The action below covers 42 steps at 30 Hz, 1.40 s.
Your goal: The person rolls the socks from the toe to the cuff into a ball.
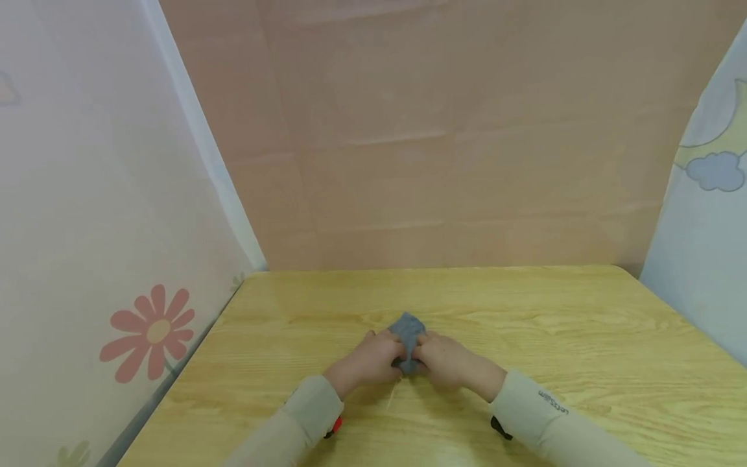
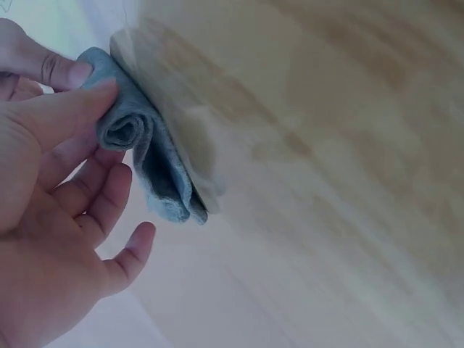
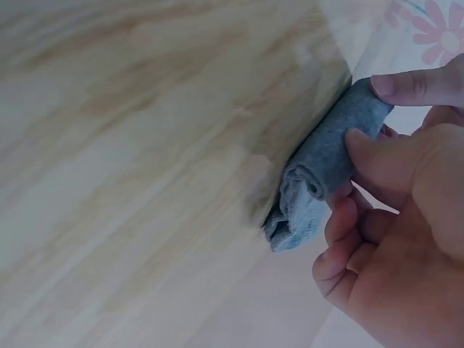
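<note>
A grey-blue cloth (image 1: pixel 407 326) lies on the wooden table, partly rolled up from one edge. My left hand (image 1: pixel 375 359) pinches the left end of the roll between thumb and fingers. From the other side, my right hand (image 1: pixel 454 364) pinches the right end. In the left wrist view the spiral end of the rolled cloth (image 2: pixel 125 130) shows, with a folded flap hanging beyond it. The right wrist view has the opposite end of the cloth (image 3: pixel 326 163) under the thumb, its loose layers against the tabletop.
The light wood table (image 1: pixel 525 324) spreads around both hands. Behind it rises a plain brownish backdrop (image 1: pixel 443 143). A pale panel with a red flower (image 1: pixel 156 332) flanks the left side, and another with a blue cloud (image 1: pixel 716 171) stands at the right.
</note>
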### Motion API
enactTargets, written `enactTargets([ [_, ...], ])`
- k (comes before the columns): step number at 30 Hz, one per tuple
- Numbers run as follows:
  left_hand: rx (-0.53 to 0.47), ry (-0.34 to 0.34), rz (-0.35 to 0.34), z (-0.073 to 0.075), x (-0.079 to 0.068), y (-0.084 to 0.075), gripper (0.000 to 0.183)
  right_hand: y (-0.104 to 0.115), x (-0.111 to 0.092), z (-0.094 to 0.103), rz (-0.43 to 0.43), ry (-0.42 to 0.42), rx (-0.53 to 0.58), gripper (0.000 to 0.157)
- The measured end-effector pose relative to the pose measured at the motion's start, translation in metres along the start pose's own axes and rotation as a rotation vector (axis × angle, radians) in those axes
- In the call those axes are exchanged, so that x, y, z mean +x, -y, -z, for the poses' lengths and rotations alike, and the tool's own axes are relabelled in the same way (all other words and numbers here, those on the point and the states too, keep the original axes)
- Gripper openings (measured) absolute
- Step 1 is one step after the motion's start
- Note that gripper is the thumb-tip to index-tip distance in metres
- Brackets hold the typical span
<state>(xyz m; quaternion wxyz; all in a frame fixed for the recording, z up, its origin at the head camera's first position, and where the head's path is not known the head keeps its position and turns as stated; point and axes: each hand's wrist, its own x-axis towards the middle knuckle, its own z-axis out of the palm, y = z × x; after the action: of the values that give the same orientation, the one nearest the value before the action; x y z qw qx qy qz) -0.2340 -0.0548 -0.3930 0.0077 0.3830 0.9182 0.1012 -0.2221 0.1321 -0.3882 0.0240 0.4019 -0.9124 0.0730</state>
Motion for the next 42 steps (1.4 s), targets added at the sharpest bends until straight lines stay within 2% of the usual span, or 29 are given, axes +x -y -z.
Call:
enactTargets([
  [2,0.006,-0.015,-0.019,-0.003,0.000,0.000,0.008,0.000,-0.001,0.000,-0.016,0.025,0.020,0.007],
  [5,-0.020,-0.030,-0.015,-0.005,-0.001,0.000,0.009,-0.001,-0.002,0.001,-0.022,0.003,0.065,0.005],
  [10,-0.090,-0.019,0.062,-0.005,0.001,0.003,0.012,-0.006,-0.001,0.003,-0.008,-0.087,0.114,0.006],
  [13,-0.138,0.010,0.125,-0.004,0.003,0.006,0.015,-0.008,0.000,0.004,0.024,-0.116,0.036,0.010],
  [16,-0.152,0.028,0.152,-0.005,0.005,0.008,0.015,-0.008,0.001,0.003,0.031,-0.111,-0.039,0.017],
  [20,-0.122,0.024,0.155,-0.004,0.007,0.008,0.015,-0.007,0.004,-0.001,0.031,-0.113,-0.143,0.026],
  [25,-0.091,-0.024,0.119,-0.001,0.005,0.005,0.010,-0.010,0.006,-0.007,0.049,-0.159,-0.198,0.018],
  [27,-0.073,-0.046,0.085,0.000,0.005,0.004,0.008,-0.011,0.007,-0.009,0.054,-0.168,-0.192,0.015],
  [31,-0.024,-0.044,0.055,0.003,0.004,0.001,0.003,-0.014,0.006,-0.008,0.064,-0.149,-0.154,0.009],
  [37,0.075,-0.014,0.062,-0.001,0.005,0.000,0.009,-0.015,0.004,-0.005,0.042,-0.075,-0.022,0.008],
  [42,0.075,-0.026,0.068,-0.007,0.006,0.000,0.014,-0.013,0.004,-0.001,0.001,-0.027,0.045,0.012],
])
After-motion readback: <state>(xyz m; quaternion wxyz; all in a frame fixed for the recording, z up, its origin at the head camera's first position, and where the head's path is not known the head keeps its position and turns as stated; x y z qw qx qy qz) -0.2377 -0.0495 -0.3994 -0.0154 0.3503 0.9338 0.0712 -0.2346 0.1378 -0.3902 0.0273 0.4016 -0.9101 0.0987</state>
